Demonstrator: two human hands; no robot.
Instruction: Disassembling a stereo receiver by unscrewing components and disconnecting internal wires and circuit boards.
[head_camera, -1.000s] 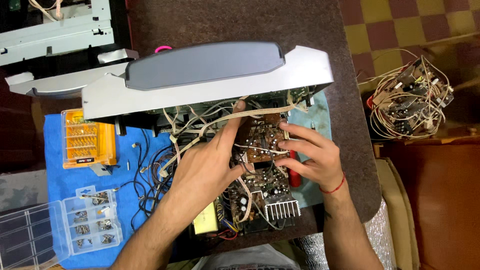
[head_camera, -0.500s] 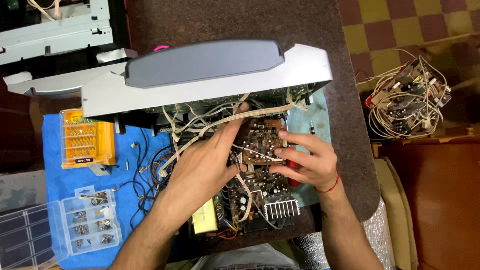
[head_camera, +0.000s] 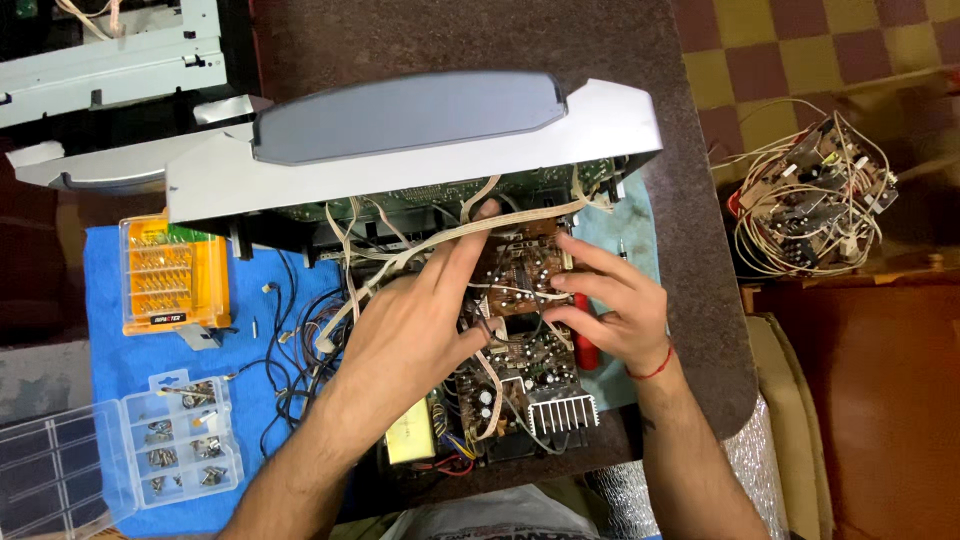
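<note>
Circuit board (head_camera: 522, 272): brown, small, raised over the opened chassis (head_camera: 500, 400), just below the silver front panel (head_camera: 400, 150).
Left hand (head_camera: 415, 330): laid flat across the wiring (head_camera: 350, 270), fingers extended, fingertips on the board's left edge; grips nothing.
Right hand (head_camera: 615, 305): fingers pinch the board's right edge; red-handled tool (head_camera: 584, 350) tucked under the palm.
Surroundings: orange bit case (head_camera: 170, 272) and clear parts box (head_camera: 150, 450) on blue mat (head_camera: 110, 370).

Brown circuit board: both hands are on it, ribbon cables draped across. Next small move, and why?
Probably ease the brown circuit board up slightly at its right edge, no further. The left hand lies on its left side and the right hand pinches its right edge, red-handled tool under the palm. Pale ribbon cables cross over the board toward the silver casing, so a bigger lift would likely strain them.
</note>
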